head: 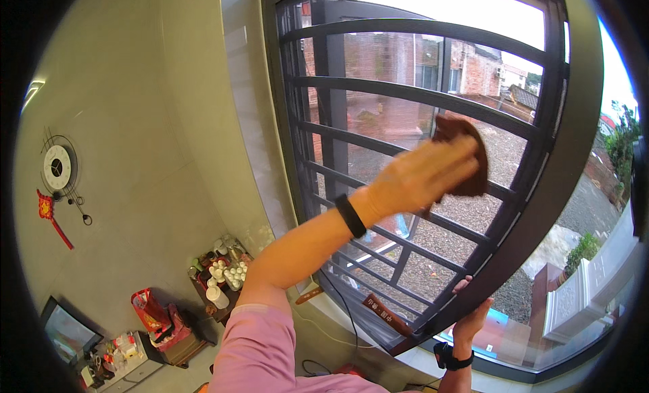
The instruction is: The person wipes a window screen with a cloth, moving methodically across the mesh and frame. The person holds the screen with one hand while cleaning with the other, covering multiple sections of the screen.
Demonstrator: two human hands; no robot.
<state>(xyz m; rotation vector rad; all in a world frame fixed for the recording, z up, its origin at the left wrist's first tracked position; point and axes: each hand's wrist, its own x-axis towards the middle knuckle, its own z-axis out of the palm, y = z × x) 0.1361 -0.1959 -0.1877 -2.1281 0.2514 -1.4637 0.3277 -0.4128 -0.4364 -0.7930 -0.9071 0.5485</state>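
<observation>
My left hand [423, 177] is raised in front of a dark barred window panel [405, 91] with fine mesh. It presses a brown cloth [469, 159] flat under its fingers, over the bars at the panel's right half. Motion blurs this hand, and a black band circles its wrist. Lower down, my right hand [472, 317] grips the thick outer frame [527, 246] of the panel near its bottom corner. Its fingertips show on the inner side, the palm on the outer side. A black watch [451, 356] sits on that wrist.
A brown strip with writing [388, 316] lies by the panel's lower edge, near a dark cable [350, 307]. Left of me, a small table holds white bottles [218, 294]. Red bags [154, 312], a cabinet [129, 370] and a screen [71, 327] stand farther off. A clock [57, 167] hangs on the wall.
</observation>
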